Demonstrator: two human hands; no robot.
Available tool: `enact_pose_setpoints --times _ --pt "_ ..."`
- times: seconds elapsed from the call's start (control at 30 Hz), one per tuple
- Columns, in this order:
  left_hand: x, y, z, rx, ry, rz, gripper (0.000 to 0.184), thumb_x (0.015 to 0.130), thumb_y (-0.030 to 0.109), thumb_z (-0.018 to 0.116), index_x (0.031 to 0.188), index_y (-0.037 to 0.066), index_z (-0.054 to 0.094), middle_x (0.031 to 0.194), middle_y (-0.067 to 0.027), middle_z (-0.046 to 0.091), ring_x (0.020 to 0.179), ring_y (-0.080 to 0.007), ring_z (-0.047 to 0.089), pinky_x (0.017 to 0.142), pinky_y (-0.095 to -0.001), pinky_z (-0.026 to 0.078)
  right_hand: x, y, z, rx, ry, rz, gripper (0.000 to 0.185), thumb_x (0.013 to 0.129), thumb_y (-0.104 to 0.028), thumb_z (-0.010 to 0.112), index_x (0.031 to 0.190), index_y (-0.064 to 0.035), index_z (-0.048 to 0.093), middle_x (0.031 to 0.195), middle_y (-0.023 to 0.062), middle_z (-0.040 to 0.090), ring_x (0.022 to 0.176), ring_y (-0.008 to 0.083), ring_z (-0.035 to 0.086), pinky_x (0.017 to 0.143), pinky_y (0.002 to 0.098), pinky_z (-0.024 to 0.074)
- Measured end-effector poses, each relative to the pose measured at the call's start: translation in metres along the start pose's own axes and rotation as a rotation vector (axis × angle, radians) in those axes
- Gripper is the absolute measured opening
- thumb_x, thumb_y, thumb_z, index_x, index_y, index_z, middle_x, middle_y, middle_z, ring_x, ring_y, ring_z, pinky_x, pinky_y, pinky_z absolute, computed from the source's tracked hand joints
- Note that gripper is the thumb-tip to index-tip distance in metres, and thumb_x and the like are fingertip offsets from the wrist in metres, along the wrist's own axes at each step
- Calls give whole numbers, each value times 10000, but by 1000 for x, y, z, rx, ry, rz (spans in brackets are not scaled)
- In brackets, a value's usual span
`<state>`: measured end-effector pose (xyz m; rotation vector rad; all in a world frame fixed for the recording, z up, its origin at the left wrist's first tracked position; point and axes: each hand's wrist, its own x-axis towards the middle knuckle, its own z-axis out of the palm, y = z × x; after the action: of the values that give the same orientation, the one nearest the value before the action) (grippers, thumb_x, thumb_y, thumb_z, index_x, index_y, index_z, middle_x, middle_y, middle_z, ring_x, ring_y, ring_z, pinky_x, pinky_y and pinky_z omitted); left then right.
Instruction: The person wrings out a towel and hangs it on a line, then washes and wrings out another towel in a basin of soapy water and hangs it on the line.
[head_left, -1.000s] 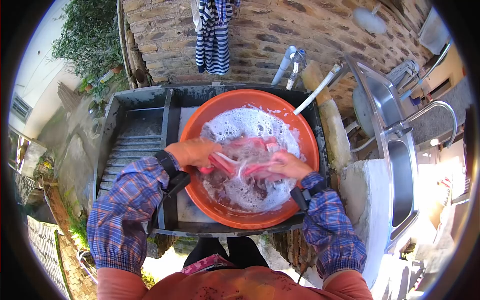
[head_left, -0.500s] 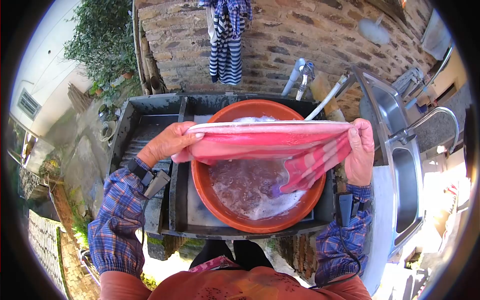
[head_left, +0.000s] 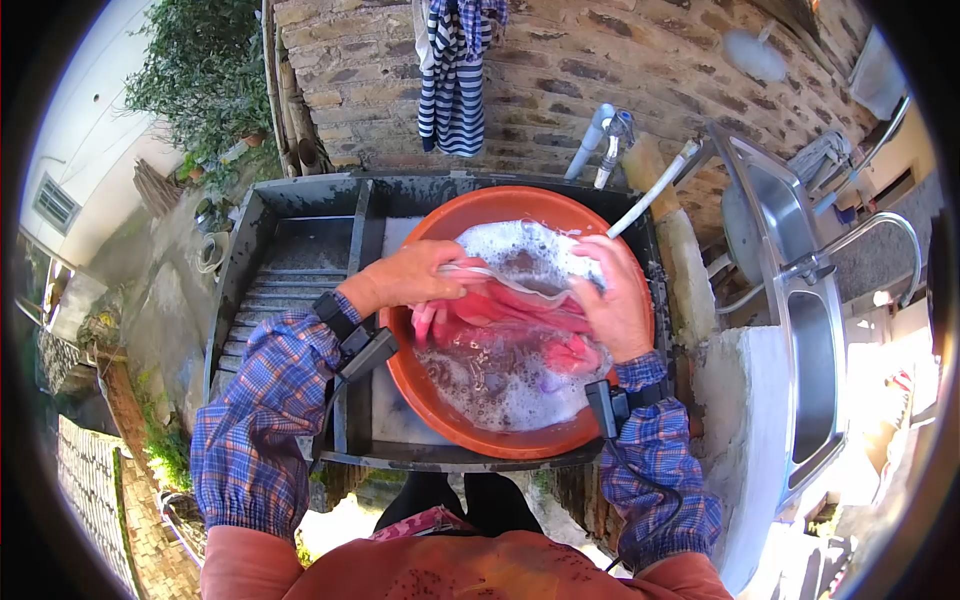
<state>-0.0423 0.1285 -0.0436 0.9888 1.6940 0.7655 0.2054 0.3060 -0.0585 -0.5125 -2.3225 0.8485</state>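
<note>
An orange basin point(head_left: 508, 441) holds cloudy water with white suds point(head_left: 530, 400). A wet pink striped cloth point(head_left: 515, 305) with a white edge lies gathered over the water, its lower part dipping in. My left hand point(head_left: 420, 274) pinches the white edge at the left, fingers closed. At the right, my right hand point(head_left: 614, 300) is closed on the same edge, with some fingers hidden behind it. The edge sags between both hands. A pink bunch of the cloth sits in the suds beside my right wrist.
The basin stands in a dark stone sink point(head_left: 262, 215) with a ribbed washboard section point(head_left: 275, 300) on the left. Behind it are a tap point(head_left: 612, 150) and a pale pipe point(head_left: 655, 190). A striped garment point(head_left: 453, 105) hangs on the brick wall. Metal sinks point(head_left: 812, 350) stand at right.
Both hands have come closer together and lowered the cloth from stretched above the basin down to the water. The taut edge has gone slack.
</note>
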Motion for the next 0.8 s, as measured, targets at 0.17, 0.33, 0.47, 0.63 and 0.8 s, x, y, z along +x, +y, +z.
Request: enact_pose_setpoints --times 0.17,0.33,0.47,0.63,0.8 --pt "11 41 18 269 39 518 290 845 141 694 1094 49 577 871 -67 666 799 -97 638 719 -264 526 26 -58 44 480 -287 144 585 803 -166 786 1309 -28 527 1236 114 593 1148 187 571 984 306 457" --pt "-3 8 22 -417 -147 285 407 826 69 737 1170 71 519 1082 -66 620 987 -93 592 852 -255 487 22 -32 41 426 -427 319 244 901 -177 691 1089 -32 632 929 86 681 783 162 666 663 284 539" --pt "3 -10 29 -150 -111 414 526 820 104 766 1289 41 537 1146 -25 624 1000 -97 583 948 -287 458 6 -32 43 695 -326 549 188 952 -194 637 1051 -37 668 893 35 665 785 72 609 688 237 509" --pt "-12 -25 40 -388 -147 140 379 827 203 764 1133 12 646 906 -2 674 822 -80 604 782 -241 493 0 -32 37 1131 -30 621 250 971 -152 601 1150 18 638 1050 51 663 937 113 633 842 250 517" --pt "-12 -29 64 -820 -213 162 289 885 133 711 1141 12 651 956 -10 673 807 -68 605 745 -222 496 -7 -27 33 1123 -52 654 267 976 -154 597 1179 16 628 1083 57 658 962 104 622 859 246 511"
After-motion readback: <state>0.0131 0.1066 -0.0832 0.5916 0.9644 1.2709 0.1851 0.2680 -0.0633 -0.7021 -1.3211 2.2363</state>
